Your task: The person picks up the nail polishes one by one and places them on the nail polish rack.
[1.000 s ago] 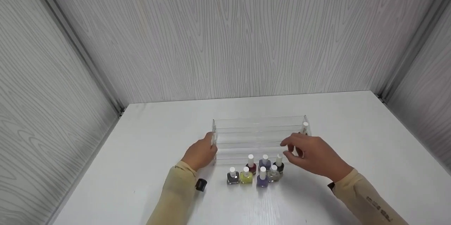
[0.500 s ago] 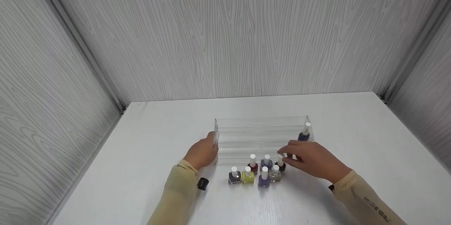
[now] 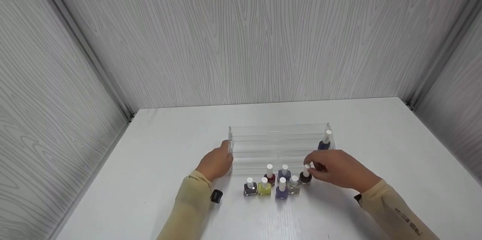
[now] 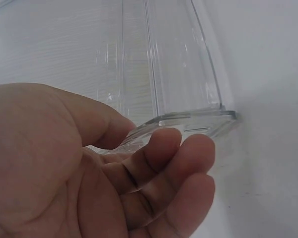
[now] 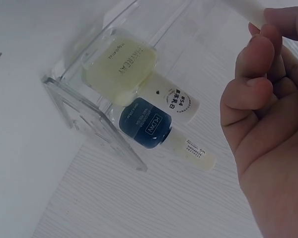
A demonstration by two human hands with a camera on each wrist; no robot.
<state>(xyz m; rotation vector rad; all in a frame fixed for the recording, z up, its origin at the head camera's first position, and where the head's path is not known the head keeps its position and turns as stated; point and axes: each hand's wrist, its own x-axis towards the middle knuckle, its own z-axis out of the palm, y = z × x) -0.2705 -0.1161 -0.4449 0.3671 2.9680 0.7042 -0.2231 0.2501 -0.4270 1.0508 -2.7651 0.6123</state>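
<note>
A clear acrylic stepped rack [image 3: 278, 154] stands on the table. My left hand [image 3: 215, 163] grips its left end panel [image 4: 208, 121] between thumb and fingers. With thumb and fingertips, my right hand [image 3: 340, 168] pinches the white cap of a dark nail polish bottle [image 3: 305, 177], upright by the rack's front right. Beyond that hand, a dark blue nail polish bottle [image 3: 324, 145] sits at the rack's right end. The right wrist view shows this blue bottle [image 5: 145, 123] beside a pale yellow nail polish bottle [image 5: 120, 67] with a white cap, which my hand hides in the head view.
In front of the rack stand several more nail polish bottles: a dark red one [image 3: 269, 178], a blue-grey one [image 3: 284, 174], a dark grey one [image 3: 250, 188], a yellow one [image 3: 264, 188], a purple one [image 3: 281, 192] and a clear glittery one [image 3: 294, 187]. Wood-grain panels [image 3: 241, 44] enclose the table.
My right hand has come down to the dark bottle and taken its cap; the bottle has shifted slightly right, away from the others. My left hand keeps its grip on the rack.
</note>
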